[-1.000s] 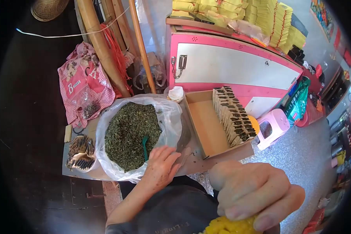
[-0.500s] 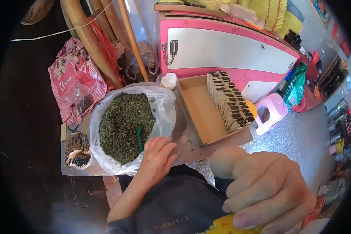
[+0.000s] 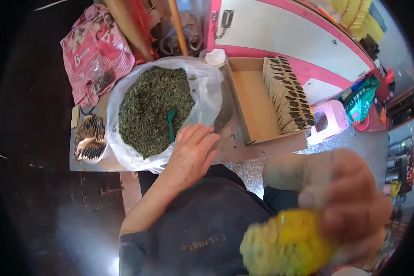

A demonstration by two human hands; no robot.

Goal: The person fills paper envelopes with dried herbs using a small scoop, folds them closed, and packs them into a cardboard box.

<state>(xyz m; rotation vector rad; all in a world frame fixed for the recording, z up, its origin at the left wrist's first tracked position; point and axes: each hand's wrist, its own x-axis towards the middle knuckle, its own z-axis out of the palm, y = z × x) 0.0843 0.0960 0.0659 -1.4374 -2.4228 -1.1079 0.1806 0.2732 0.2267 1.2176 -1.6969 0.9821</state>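
Note:
My left hand (image 3: 193,154) lies with stretched fingers at the near right edge of a white plastic bag (image 3: 207,92), which is full of dried, chopped green leaves (image 3: 152,103). A green plastic spoon (image 3: 171,126) is stuck in the leaves, close to my fingertips. Large and blurred in the foreground, my right hand (image 3: 349,198) is closed on a bumpy yellow object (image 3: 290,239); its kind does not show clearly. Beyond the hands, a cardboard box (image 3: 255,110) holds a long row of small filled paper packets (image 3: 287,96) along its right side.
A white container (image 3: 94,156) of dark-edged packets stands at the table's left end. Behind it lies a pink checked cloth (image 3: 96,50). Bamboo poles (image 3: 131,30) and a pink-and-white cabinet (image 3: 285,32) are at the back; a pink stool (image 3: 331,120) is at right.
My right hand has shifted slightly right, bringing much more of the yellow object into view. The whole scene sits higher as the camera tilts down. My left hand stays by the bag.

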